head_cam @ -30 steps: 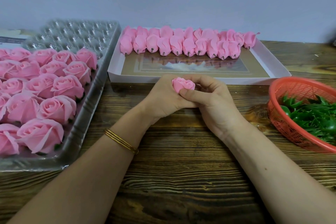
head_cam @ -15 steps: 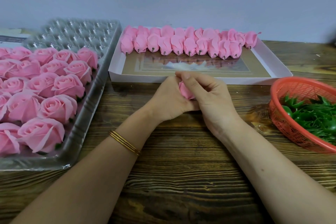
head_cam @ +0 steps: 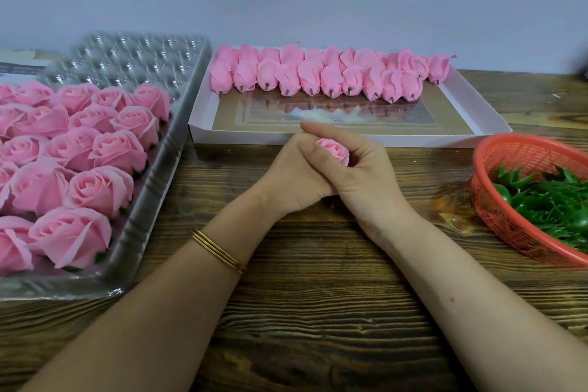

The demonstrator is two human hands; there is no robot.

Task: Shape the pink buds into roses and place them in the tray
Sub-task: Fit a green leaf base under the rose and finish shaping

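pink bud clasped between left hand, right hand

Tray of roses left, box of buds at back, basket right, apparently holding leaves

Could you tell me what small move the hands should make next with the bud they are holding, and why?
Probably fold the outer petals outward: the bud, gripped between the left hand and the right hand, looks tighter and smaller than the open roses in the tray, so it likely isn't ready to place.
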